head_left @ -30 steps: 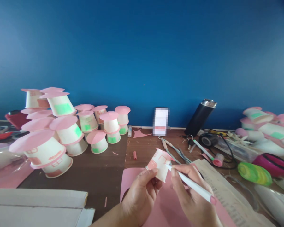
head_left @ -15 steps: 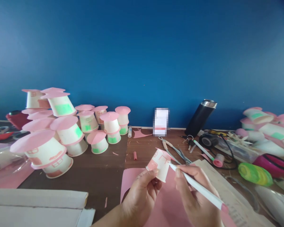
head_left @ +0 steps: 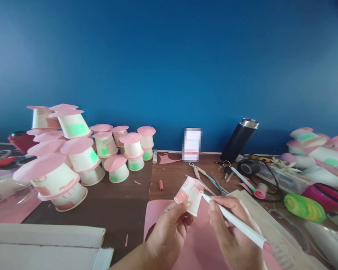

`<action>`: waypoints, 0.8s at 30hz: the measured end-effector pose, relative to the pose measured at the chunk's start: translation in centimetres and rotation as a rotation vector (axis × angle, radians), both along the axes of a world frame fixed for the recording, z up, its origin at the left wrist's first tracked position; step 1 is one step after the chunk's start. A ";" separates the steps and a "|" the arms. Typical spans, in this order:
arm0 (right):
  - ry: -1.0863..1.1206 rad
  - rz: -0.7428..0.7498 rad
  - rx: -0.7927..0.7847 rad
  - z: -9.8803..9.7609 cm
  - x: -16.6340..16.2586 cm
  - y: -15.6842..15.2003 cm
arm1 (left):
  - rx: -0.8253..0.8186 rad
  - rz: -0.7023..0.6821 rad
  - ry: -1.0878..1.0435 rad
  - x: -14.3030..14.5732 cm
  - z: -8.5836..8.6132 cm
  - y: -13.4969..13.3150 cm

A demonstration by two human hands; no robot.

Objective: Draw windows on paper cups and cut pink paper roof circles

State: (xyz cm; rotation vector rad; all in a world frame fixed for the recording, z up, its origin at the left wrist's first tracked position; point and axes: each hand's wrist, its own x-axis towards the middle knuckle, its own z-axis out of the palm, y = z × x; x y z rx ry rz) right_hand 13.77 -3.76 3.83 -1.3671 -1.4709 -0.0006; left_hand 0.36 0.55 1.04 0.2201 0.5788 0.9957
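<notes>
My left hand (head_left: 169, 232) grips a small white paper cup (head_left: 194, 204), tilted, with a pink paper roof on top. Pink drawing shows on the cup's side: a filled patch at the left and lines near the roof. Between the thumb and fingers of my right hand (head_left: 233, 228) is a white marker (head_left: 239, 225) with a pink end. Its tip meets or nearly meets the cup wall just below the roof. Under both hands lies a sheet of pink paper (head_left: 201, 245). A small pink marker cap (head_left: 161, 185) rests on the table beyond my left hand.
Stacked roofed paper cups (head_left: 79, 157) stand at the left, more cups (head_left: 326, 157) at the right. Behind my hands are scissors (head_left: 216, 183), keys (head_left: 227, 171) and a black flask (head_left: 239, 140). A cardboard piece (head_left: 45, 243) lies front left; a green-yellow object (head_left: 304, 207) sits right.
The marker tip has shifted very slightly along the cup, and the pink lines below the roof look a little fuller. Both hands keep their grip.
</notes>
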 end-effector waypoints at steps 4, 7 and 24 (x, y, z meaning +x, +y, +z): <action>-0.009 -0.009 0.006 0.1 -0.1 0.0 | 0.000 0.002 0.004 0.0 0.0 -0.1; -0.010 -0.016 0.001 0.1 -0.1 0.0 | 0.009 -0.004 0.010 0.0 0.0 0.0; -0.119 0.078 0.028 -0.2 0.1 0.1 | 0.191 -0.107 0.062 -0.1 1.0 -0.2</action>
